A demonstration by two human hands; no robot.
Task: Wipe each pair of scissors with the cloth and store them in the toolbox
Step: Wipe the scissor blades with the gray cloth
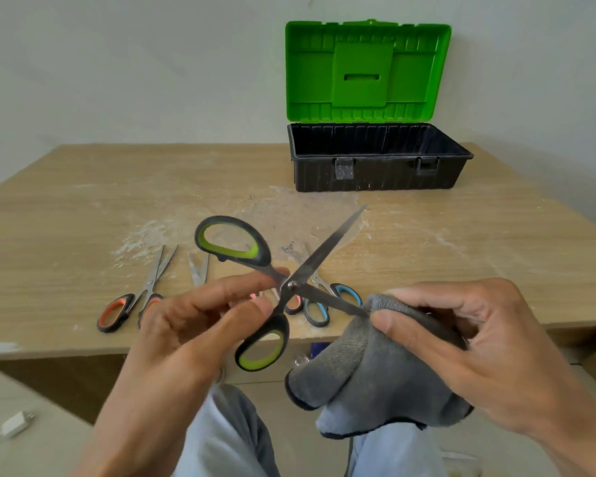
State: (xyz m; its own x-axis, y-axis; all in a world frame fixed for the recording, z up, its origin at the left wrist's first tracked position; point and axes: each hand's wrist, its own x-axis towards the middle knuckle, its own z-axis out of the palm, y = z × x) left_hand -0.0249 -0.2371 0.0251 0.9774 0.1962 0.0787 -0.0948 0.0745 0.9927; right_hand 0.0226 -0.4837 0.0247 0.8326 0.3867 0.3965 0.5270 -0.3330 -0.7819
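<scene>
The left hand point(193, 315) pinches the open green-and-black-handled steel scissors point(291, 285) near the pivot with thumb and forefinger; the right hand point(461, 339) pinches a soft grey cloth point(358, 366) round one blade tip.

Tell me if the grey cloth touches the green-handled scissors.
Touching. Head view: the right hand pinches the cloth around one blade of the scissors.

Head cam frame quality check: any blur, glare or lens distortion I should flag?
Head view: light is soft and even, with no hard shadows and no blown glare on the blades of the green-handled scissors. Head view: mild blur softens the left hand, the right hand and the cloth; the toolbox looks a bit crisper. Head view: wide-angle bowing bends the table edges.
</scene>
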